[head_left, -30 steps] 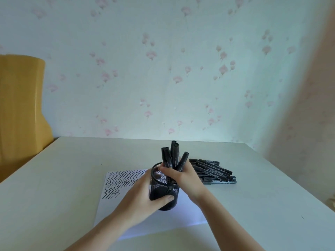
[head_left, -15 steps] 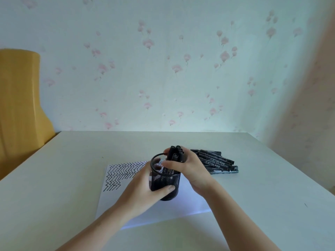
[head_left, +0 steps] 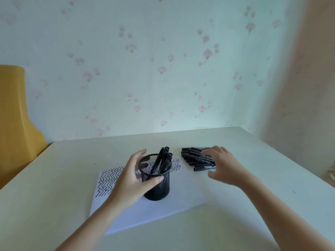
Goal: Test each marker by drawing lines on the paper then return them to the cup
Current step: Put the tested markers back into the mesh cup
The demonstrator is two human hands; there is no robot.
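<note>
A black mesh cup stands on a white sheet of paper marked with black zigzag lines. Several black markers lean inside the cup. My left hand wraps round the cup's left side, thumb across its front. To the right lies a pile of black markers on the table. My right hand hovers over that pile with fingers spread and relaxed, its fingertips at the markers; it holds nothing that I can see.
The pale table runs to a wall with pink-flowered paper. A yellow chair back stands at the left. A small object sits at the far right edge.
My right hand let go of the bunch of markers, which now stands in the cup, and moved right to the pile. My left hand stays on the cup.
</note>
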